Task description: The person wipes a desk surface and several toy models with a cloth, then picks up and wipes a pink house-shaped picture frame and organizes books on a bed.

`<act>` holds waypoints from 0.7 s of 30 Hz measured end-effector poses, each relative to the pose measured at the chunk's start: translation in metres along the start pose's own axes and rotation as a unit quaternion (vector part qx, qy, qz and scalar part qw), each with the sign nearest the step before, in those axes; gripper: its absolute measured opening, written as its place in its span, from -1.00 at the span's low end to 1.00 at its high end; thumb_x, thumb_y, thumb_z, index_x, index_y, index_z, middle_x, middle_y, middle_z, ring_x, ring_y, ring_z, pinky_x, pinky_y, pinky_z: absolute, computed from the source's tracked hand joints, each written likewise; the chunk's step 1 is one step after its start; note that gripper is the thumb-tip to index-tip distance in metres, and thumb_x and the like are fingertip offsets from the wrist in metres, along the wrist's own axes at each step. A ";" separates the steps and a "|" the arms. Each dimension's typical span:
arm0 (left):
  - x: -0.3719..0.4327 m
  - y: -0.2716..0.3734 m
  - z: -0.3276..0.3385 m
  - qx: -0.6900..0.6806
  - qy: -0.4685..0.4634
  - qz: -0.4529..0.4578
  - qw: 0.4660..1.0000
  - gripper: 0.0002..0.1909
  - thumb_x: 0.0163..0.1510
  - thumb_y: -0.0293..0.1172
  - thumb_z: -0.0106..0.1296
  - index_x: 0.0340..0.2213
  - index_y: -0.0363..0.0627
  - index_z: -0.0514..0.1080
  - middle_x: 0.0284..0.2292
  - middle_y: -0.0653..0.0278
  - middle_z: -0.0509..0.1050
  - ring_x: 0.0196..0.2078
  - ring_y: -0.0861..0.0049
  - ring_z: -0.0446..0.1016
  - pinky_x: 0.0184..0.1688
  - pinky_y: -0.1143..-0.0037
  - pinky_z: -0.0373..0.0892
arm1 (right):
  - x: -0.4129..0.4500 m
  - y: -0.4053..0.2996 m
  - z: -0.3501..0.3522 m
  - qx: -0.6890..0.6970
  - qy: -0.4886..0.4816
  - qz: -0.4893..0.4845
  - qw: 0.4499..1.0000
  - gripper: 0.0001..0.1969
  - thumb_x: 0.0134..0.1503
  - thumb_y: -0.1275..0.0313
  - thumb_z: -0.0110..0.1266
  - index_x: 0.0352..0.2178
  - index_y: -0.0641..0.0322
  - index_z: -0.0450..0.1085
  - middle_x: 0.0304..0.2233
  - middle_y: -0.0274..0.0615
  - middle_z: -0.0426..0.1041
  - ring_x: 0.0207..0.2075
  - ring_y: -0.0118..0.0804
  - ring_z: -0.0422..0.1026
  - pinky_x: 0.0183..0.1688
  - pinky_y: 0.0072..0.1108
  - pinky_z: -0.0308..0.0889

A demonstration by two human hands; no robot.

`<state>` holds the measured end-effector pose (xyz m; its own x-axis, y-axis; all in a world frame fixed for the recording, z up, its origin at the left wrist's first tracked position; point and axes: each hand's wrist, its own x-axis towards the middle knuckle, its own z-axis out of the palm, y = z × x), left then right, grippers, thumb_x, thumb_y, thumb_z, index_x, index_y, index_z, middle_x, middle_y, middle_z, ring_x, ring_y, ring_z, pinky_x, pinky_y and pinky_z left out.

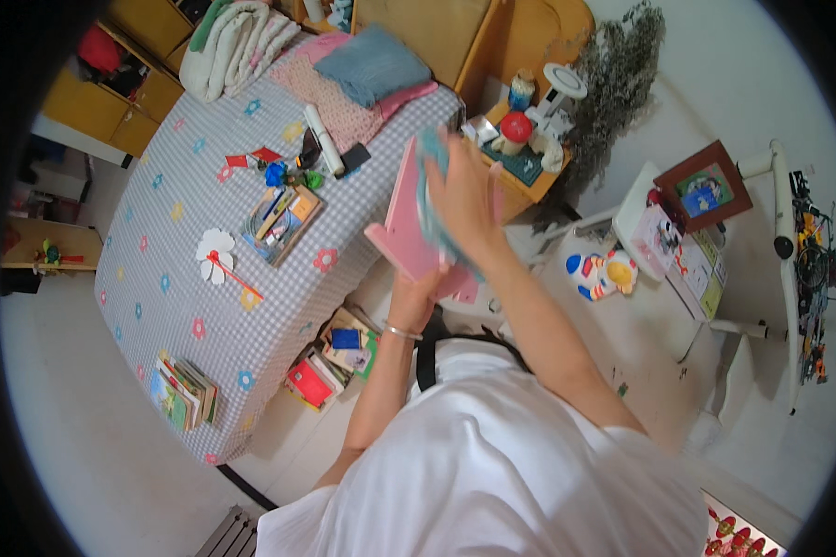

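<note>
In front of my body I hold up a pink panel-like object, tilted, with a raised edge strip; its exact kind is hard to tell. My left hand grips it from below, a bracelet on the wrist. My right hand presses a blue-green cloth against its face, fingers spread over the fabric. The cloth hangs down past the lower right of the panel and is slightly blurred. Part of the pink object is hidden behind the cloth and my right hand.
On the left is a bed with a checked cover, holding a box of small items and books. More books lie on the floor beside it. A crowded nightstand stands ahead; a picture frame is at right.
</note>
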<state>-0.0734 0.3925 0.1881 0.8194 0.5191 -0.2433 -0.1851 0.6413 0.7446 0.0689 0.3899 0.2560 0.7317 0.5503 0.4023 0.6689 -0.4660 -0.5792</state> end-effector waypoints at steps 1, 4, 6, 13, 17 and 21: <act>-0.001 -0.003 0.004 -0.023 0.001 -0.016 1.000 -0.55 -0.12 -0.51 0.11 -0.14 -0.22 0.27 -0.25 0.30 0.39 -0.20 0.54 0.40 -0.15 0.49 0.35 | 0.009 0.007 0.000 -0.003 -0.001 0.009 1.000 -0.68 0.06 0.33 -0.02 -0.20 0.34 0.26 -0.29 0.16 0.35 -0.19 0.13 0.32 -0.16 -0.22 0.21; -0.001 -0.002 0.001 -0.052 -0.002 -0.007 0.999 -0.56 -0.12 -0.51 0.11 -0.15 -0.19 0.27 -0.26 0.33 0.38 -0.21 0.54 0.39 -0.14 0.48 0.34 | 0.019 0.003 0.003 0.015 -0.013 0.042 0.999 -0.70 0.08 0.36 -0.04 -0.21 0.36 0.26 -0.30 0.19 0.34 -0.25 0.16 0.34 -0.20 -0.29 0.27; -0.007 0.006 0.009 -0.080 0.023 0.006 0.997 -0.58 -0.11 -0.51 0.11 -0.16 -0.15 0.28 -0.26 0.33 0.38 -0.23 0.54 0.40 -0.16 0.47 0.35 | -0.023 0.002 0.002 0.035 0.012 -0.029 0.999 -0.73 0.08 0.36 -0.05 -0.26 0.37 0.26 -0.31 0.20 0.33 -0.26 0.16 0.35 -0.20 -0.29 0.26; 0.007 -0.006 -0.001 -0.087 -0.016 -0.009 0.996 -0.60 -0.10 -0.52 0.09 -0.16 -0.20 0.27 -0.26 0.29 0.40 -0.22 0.52 0.42 -0.19 0.47 0.38 | 0.026 0.021 0.005 0.070 -0.027 0.035 0.997 -0.74 0.02 0.44 0.00 -0.25 0.39 0.31 -0.32 0.14 0.35 -0.25 0.16 0.33 -0.23 -0.25 0.25; 0.004 0.004 0.001 -0.125 0.020 0.012 0.992 -0.60 -0.10 -0.53 0.09 -0.17 -0.21 0.27 -0.28 0.29 0.40 -0.23 0.52 0.42 -0.15 0.44 0.38 | -0.026 0.009 0.004 0.050 0.039 -0.095 0.993 -0.80 0.01 0.40 0.01 -0.38 0.35 0.31 -0.38 0.14 0.36 -0.25 0.13 0.33 -0.22 -0.26 0.25; 0.005 -0.010 -0.005 -0.087 -0.025 -0.025 0.996 -0.58 -0.10 -0.56 0.08 -0.15 -0.22 0.26 -0.27 0.29 0.39 -0.23 0.51 0.42 -0.11 0.42 0.38 | 0.015 0.016 -0.004 0.065 0.011 0.003 0.998 -0.79 0.02 0.40 0.01 -0.34 0.32 0.32 -0.37 0.12 0.37 -0.29 0.13 0.35 -0.25 -0.28 0.26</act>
<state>-0.0703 0.3918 0.1761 0.8554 0.4577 -0.2424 -0.2310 0.7561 0.6123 0.0910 0.3879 0.2563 0.7391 0.5324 0.4126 0.6430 -0.3752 -0.6677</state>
